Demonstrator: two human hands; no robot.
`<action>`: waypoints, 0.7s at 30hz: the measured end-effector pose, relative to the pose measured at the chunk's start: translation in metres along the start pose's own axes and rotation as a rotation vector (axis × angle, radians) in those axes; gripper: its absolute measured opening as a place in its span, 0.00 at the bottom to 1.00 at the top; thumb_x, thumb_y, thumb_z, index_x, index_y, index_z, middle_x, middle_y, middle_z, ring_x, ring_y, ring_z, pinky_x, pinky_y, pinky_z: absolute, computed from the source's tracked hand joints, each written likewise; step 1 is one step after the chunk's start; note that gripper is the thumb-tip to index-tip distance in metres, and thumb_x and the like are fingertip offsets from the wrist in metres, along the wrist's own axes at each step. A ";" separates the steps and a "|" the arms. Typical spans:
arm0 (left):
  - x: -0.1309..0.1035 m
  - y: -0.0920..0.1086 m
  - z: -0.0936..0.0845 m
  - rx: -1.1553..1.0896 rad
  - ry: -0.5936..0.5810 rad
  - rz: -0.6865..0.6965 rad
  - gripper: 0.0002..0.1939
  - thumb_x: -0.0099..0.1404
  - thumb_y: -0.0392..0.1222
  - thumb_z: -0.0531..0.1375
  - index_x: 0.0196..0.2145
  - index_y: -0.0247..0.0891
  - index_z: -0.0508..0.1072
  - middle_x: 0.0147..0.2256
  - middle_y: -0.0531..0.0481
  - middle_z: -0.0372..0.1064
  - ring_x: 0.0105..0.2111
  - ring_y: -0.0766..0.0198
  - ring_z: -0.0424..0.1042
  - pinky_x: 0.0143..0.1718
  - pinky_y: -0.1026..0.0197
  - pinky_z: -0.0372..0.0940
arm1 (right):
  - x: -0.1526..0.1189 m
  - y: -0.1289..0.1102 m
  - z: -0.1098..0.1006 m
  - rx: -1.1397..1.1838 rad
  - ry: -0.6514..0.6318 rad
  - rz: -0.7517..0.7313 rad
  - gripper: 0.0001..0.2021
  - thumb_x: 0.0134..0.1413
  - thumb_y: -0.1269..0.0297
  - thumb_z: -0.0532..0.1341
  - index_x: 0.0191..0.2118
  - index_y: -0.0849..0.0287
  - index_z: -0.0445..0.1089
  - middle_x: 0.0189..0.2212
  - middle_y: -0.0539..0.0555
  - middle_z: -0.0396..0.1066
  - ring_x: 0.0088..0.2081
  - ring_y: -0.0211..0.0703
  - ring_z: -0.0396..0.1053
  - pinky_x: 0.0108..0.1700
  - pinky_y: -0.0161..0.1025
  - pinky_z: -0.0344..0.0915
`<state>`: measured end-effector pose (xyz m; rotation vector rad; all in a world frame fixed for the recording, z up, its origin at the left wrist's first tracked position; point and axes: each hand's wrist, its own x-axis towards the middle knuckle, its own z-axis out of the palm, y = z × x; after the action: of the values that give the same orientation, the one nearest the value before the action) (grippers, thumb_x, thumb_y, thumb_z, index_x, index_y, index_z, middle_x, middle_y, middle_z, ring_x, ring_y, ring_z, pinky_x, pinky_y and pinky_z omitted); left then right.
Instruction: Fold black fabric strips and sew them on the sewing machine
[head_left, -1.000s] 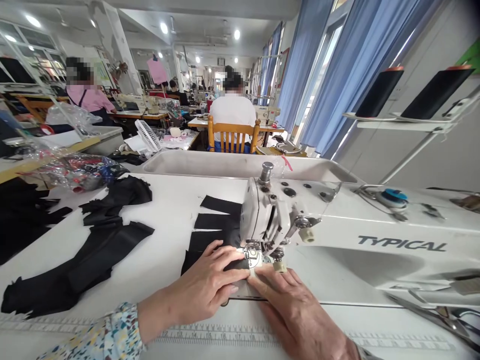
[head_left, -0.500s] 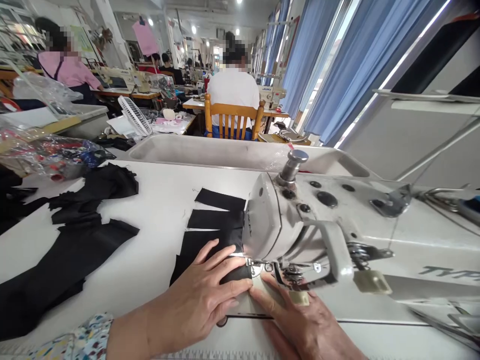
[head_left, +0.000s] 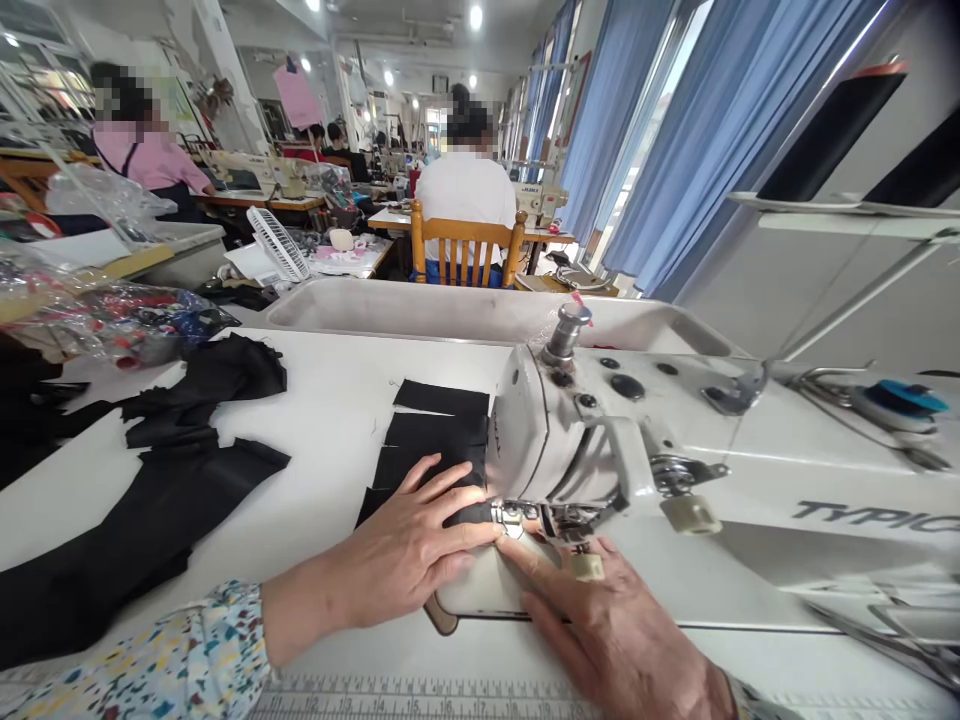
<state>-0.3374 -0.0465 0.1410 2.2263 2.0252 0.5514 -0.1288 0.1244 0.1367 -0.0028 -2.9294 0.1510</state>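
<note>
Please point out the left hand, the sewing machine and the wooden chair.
Left hand (head_left: 409, 555): head view, back of hand.
Sewing machine (head_left: 772, 450): head view, white arm.
Wooden chair (head_left: 466, 232): head view, top rail.

Blue curtains (head_left: 675, 150), wooden chair (head_left: 469, 240) (person (head_left: 465, 185) seated), white fan (head_left: 277, 243).
</note>
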 end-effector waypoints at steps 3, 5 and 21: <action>0.000 -0.001 0.000 -0.007 0.042 0.047 0.18 0.75 0.35 0.54 0.59 0.45 0.70 0.58 0.45 0.69 0.62 0.49 0.62 0.69 0.36 0.45 | 0.004 -0.001 -0.004 0.016 -0.004 0.001 0.21 0.68 0.65 0.55 0.63 0.53 0.67 0.55 0.62 0.73 0.55 0.57 0.72 0.55 0.60 0.72; -0.001 -0.002 0.000 -0.010 0.093 0.083 0.16 0.75 0.34 0.54 0.58 0.42 0.71 0.55 0.46 0.72 0.61 0.52 0.63 0.70 0.40 0.45 | 0.006 -0.002 -0.005 0.025 0.004 0.005 0.20 0.67 0.66 0.55 0.62 0.54 0.68 0.54 0.62 0.73 0.54 0.57 0.72 0.55 0.59 0.72; 0.004 -0.010 -0.004 -0.067 0.102 0.050 0.14 0.76 0.35 0.54 0.53 0.43 0.74 0.48 0.49 0.76 0.52 0.57 0.69 0.68 0.43 0.46 | 0.007 -0.009 0.012 -0.196 0.139 0.017 0.22 0.66 0.69 0.53 0.63 0.55 0.67 0.52 0.62 0.74 0.54 0.57 0.72 0.52 0.53 0.72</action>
<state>-0.3474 -0.0416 0.1427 2.2590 1.9703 0.7403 -0.1380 0.1138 0.1269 -0.0657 -2.7933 -0.1291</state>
